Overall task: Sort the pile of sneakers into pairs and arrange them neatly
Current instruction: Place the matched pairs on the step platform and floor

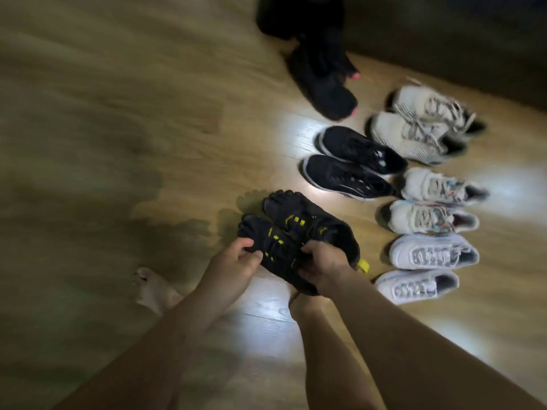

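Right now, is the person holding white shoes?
No, the left hand and right hand grip black shoes with yellow trim; white shoes lie on the floor.

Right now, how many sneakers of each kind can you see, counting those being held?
black-and-yellow toe shoes: 2, held
black sneakers with white soles: 2
beige knit sneakers: 2
white sneakers with colourful accents: 2
white-and-grey sneakers: 2
black shoe with pink trim: 1 sure, blurred
Total: 11 at least

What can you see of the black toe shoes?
The black toe shoes are a matched pair with separate toe pockets, yellow lace loops and a yellow heel tab. They sit side by side, toes pointing away, on or just above the wooden floor. The left hand grips one shoe's side, the right hand the heel end.
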Action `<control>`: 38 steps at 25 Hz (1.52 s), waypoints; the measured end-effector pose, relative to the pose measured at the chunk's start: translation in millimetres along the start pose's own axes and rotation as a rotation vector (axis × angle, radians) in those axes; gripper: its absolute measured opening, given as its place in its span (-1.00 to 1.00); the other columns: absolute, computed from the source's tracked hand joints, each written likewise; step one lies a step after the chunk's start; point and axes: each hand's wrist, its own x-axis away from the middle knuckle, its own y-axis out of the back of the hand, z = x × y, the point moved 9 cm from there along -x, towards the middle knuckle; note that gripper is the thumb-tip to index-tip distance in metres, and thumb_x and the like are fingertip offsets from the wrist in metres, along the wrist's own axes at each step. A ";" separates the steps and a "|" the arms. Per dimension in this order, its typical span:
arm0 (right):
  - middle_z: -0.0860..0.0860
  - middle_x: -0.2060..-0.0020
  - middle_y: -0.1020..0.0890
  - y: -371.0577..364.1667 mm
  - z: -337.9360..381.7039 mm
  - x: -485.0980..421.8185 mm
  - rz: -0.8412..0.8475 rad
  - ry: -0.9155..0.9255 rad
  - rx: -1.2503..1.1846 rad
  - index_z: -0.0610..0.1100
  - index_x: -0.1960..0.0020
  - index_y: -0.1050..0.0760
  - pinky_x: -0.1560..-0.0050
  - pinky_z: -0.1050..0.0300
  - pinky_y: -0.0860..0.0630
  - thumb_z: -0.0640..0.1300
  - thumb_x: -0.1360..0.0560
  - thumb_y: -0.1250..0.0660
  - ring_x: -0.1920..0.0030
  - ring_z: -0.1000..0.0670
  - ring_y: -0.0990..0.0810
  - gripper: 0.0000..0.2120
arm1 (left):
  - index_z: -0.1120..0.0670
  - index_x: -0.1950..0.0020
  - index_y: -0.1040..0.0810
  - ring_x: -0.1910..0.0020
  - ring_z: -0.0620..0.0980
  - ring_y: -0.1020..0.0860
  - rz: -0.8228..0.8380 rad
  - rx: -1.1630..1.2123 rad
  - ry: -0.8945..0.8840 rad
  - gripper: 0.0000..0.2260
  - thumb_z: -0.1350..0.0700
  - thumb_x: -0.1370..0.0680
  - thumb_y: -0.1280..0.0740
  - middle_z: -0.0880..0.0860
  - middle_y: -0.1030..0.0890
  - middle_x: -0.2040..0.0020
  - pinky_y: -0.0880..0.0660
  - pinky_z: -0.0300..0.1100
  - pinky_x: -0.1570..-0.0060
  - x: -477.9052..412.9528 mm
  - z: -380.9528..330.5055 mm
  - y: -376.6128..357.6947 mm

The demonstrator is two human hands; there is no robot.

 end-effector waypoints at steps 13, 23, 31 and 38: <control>-0.18 -0.11 -0.63 -423.3 -101.9 171.0 0.293 0.011 0.352 -0.22 -0.05 -0.50 0.05 0.01 -0.50 -0.19 -0.53 -0.25 -0.06 -0.13 -0.60 -0.86 | 0.01 -0.10 -0.57 -0.03 -0.05 -0.55 -0.433 0.461 0.166 -0.82 0.05 -0.54 -0.28 -0.06 -0.58 0.01 -0.44 -0.23 0.03 65.1 217.0 383.6; -0.16 0.10 -0.55 -662.2 -186.6 249.4 0.340 -0.055 0.636 -0.24 -0.03 -0.46 -0.06 -0.03 -0.50 -0.22 -0.54 -0.27 0.06 -0.13 -0.56 -0.89 | 0.03 -0.15 -0.54 0.06 -0.02 -0.57 -0.526 0.723 0.417 -0.84 0.06 -0.59 -0.28 0.03 -0.59 -0.07 -0.42 -0.23 0.17 98.6 357.9 522.2; -0.19 -0.04 -0.64 -794.7 -223.4 257.8 0.283 0.045 0.814 -0.22 -0.17 -0.48 0.12 -0.03 -0.55 -0.21 -0.51 -0.31 -0.03 -0.18 -0.62 -0.75 | 0.00 -0.07 -0.56 0.08 -0.09 -0.58 -0.647 0.784 0.345 -0.82 -0.04 -0.59 -0.23 -0.01 -0.62 0.02 -0.50 -0.18 0.06 63.0 414.7 658.8; -0.14 -0.14 -0.58 -980.5 -332.7 264.9 0.368 0.144 0.956 -0.14 -0.11 -0.48 0.17 0.02 -0.48 -0.09 -0.54 -0.27 -0.06 -0.09 -0.57 -0.81 | 0.05 0.00 -0.52 0.07 -0.13 -0.54 -0.598 0.705 0.366 -0.89 0.04 -0.58 -0.25 -0.06 -0.58 0.03 -0.43 -0.29 0.11 66.0 505.2 691.3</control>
